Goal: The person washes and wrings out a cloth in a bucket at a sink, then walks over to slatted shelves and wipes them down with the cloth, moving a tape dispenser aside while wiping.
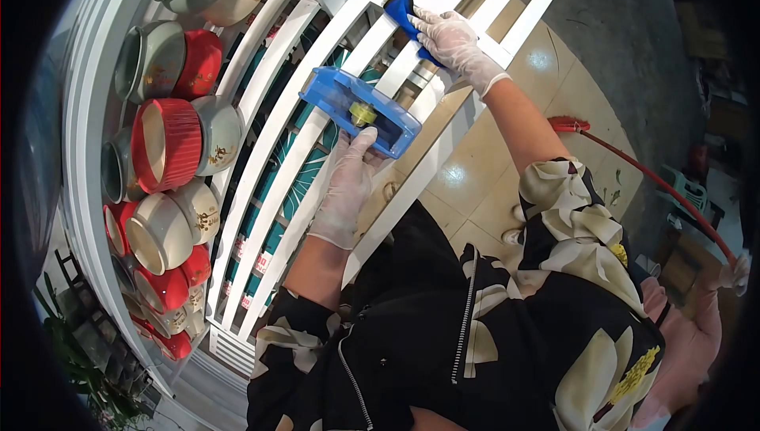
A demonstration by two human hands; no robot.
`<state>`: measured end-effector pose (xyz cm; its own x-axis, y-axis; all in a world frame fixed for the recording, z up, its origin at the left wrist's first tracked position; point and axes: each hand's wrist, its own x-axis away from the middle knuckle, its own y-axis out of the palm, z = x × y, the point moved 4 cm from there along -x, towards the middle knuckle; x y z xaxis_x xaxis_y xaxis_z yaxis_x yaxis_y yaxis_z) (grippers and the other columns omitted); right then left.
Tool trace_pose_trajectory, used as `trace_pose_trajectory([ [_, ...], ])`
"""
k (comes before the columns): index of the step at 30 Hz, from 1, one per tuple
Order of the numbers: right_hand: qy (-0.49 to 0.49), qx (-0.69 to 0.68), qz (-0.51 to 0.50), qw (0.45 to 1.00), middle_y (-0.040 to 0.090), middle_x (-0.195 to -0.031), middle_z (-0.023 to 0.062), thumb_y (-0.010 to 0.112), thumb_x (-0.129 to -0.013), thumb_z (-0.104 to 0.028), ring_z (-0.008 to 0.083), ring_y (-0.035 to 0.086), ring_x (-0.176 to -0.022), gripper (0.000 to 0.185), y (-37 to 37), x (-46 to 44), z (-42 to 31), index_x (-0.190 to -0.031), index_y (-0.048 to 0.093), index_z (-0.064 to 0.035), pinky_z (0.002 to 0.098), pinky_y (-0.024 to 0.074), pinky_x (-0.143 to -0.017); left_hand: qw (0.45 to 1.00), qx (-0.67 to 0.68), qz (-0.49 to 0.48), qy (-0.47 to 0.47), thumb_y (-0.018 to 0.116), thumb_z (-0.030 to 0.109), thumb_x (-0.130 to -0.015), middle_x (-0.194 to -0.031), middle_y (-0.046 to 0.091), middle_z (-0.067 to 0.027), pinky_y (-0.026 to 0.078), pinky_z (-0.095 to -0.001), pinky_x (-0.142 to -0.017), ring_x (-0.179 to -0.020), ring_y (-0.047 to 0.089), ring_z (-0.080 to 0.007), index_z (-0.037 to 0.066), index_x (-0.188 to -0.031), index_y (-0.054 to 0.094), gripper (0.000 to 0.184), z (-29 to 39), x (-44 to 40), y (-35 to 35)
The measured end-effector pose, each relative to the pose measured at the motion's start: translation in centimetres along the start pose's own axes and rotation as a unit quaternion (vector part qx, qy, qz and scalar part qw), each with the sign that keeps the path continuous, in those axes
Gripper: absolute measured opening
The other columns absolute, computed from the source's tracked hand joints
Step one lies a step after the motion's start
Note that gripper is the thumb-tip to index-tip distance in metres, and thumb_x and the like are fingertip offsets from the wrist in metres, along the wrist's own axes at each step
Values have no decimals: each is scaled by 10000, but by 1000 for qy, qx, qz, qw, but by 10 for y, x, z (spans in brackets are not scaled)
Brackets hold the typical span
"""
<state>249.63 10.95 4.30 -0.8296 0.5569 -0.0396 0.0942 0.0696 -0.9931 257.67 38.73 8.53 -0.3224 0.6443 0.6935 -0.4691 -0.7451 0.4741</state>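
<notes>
My left hand (348, 182), in a thin white glove, holds a blue plastic container (328, 91) by its near side. A small yellow-green object (362, 113) shows inside the container. My right hand (453, 39), gloved too, has its fingers pressed on a dark blue cloth (402, 15) against the white slats. Both hands are over the white slatted rack (265, 154), the right one farther up and nearer its right edge.
Red, cream and grey-green pots (166, 144) stack along the left. Items lie beneath the slats. At the right, a person in pink (681, 336) holds a red-handled broom (570, 124) over the tiled floor (475, 186). Plants (71, 344) are at the lower left.
</notes>
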Motion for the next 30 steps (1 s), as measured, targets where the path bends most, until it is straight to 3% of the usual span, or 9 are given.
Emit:
trace_pose_trajectory([
  [9,-66,8,-27,997,594,-1292,-11,526,-908,-329,227,619,-1024,418,-4,58,-122,-1297,578,-186,300,500,-864,997,-19,-58,53,600,95,-903,-1311,487,-17,370,-360,-1024,-1148,489,-150,162,-1422,355,578,38,51,14],
  [10,76,-208,-112,969,608,-1262,-3,537,-898,-326,238,623,-1011,405,-18,66,-132,-1271,600,-180,311,506,-862,996,-33,-73,44,573,111,-920,-1335,477,-20,371,-379,-1034,-1180,478,-163,162,-1435,339,569,38,52,4],
  [12,272,-509,-202,791,623,-1229,38,561,-877,-291,262,627,-993,381,-5,77,-153,-1224,636,-153,351,514,-869,997,-22,-70,31,572,107,-917,-1339,476,-23,374,-389,-1040,-1198,477,-171,162,-1433,342,567,43,67,-2],
  [15,-122,-225,-4,967,636,-1199,71,543,-884,-233,262,632,-995,341,-1,72,-153,-1194,652,-139,359,515,-876,997,-44,-53,39,567,121,-916,-1361,463,-53,377,-410,-1061,-1237,473,-208,133,-1430,342,562,47,86,-20],
  [18,-42,-208,158,964,641,-1221,1,567,-836,-134,254,653,-820,291,-9,52,-61,-1100,685,-159,335,536,-823,998,-44,-31,30,572,145,-906,-1389,439,-94,374,-430,-1082,-1267,460,-240,77,-1430,331,581,49,110,-30],
  [21,66,-23,128,989,611,-1277,-51,566,-886,-202,245,594,-867,327,5,61,20,-1202,647,-222,306,523,-802,997,-46,-42,53,579,166,-908,-1387,442,-93,363,-428,-1092,-1274,455,-242,66,-1427,331,584,46,120,-40],
  [24,157,-168,88,969,604,-1289,-10,555,-888,-224,252,604,-901,350,19,74,-13,-1231,624,-213,326,520,-813,998,-8,-38,40,596,130,-902,-1351,475,-56,386,-399,-1061,-1238,476,-208,134,-1399,388,539,41,125,-52],
  [25,107,-37,96,989,606,-1285,10,548,-881,-214,246,609,-915,360,13,83,-37,-1233,621,-199,333,520,-815,999,-5,-26,37,595,131,-902,-1357,471,-57,382,-400,-1064,-1242,472,-208,132,-1400,387,539,39,127,-56],
  [30,-16,-69,120,990,615,-1224,33,618,-749,-173,204,602,-839,418,24,126,-151,-1164,654,-138,320,485,-761,999,7,-20,30,589,141,-904,-1367,465,-58,369,-411,-1073,-1255,458,-208,127,-1407,383,543,33,134,-55],
])
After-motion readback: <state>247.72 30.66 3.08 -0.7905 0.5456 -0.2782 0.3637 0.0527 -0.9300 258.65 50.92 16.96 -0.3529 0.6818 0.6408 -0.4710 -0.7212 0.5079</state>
